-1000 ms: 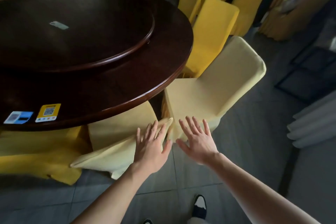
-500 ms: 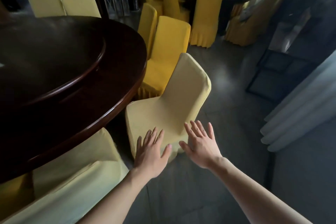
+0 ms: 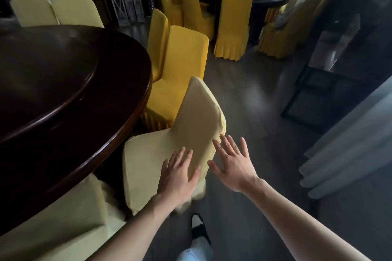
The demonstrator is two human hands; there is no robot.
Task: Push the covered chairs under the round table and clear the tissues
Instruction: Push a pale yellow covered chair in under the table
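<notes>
A: What is taken up at the left of the frame?

B: The round dark bench (image 3: 70, 99) is seen there, its rim curving down to the lower left. No tissues can be made out on the part shown.

A: And at the centre?

B: A pale covered chair (image 3: 169, 144) is found just beside the rim, its seat only partly under the bench and its back angled toward the upper right. The left hand (image 3: 180, 178) is laid flat on the near corner of the seat, fingers straight and spread, nothing gripped. Just right of it, the right hand (image 3: 233, 165) is held open with fingers splayed, its fingertips at the edge of the chair back; whether contact is made cannot be told.

A: Which step is judged to be in hand?

B: The pushing-in of this chair. A squarer hold on the back is probably called for, then a push toward the bench. The brighter yellow chairs (image 3: 182, 70) beyond appear to be waiting.
</notes>
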